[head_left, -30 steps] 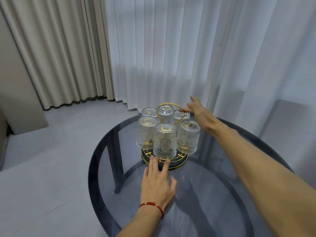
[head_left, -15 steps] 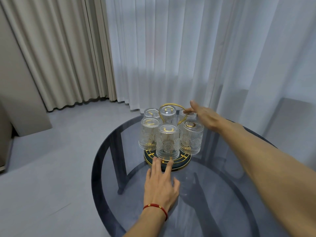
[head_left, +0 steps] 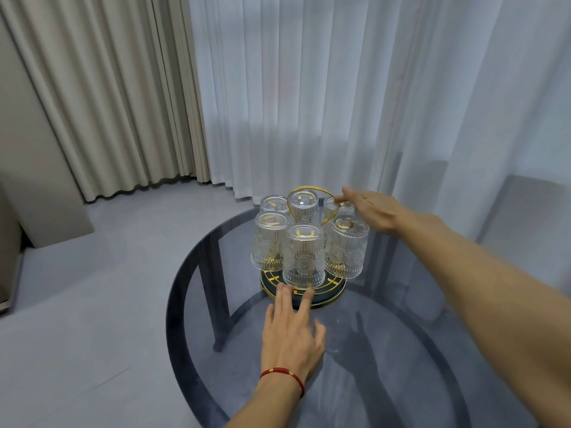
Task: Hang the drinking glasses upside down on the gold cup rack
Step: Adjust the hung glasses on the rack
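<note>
Six glasses (head_left: 304, 256) hang upside down on the rack (head_left: 332, 293) on the round glass table (head_left: 191, 291). The left hand (head_left: 292, 335) lies flat, fingers spread, fingertips (head_left: 282, 291) touching the rack's base. The right hand (head_left: 369, 210) reaches over, fingers extended, touching the gold handle (head_left: 309, 190) and gripping nothing.
</note>
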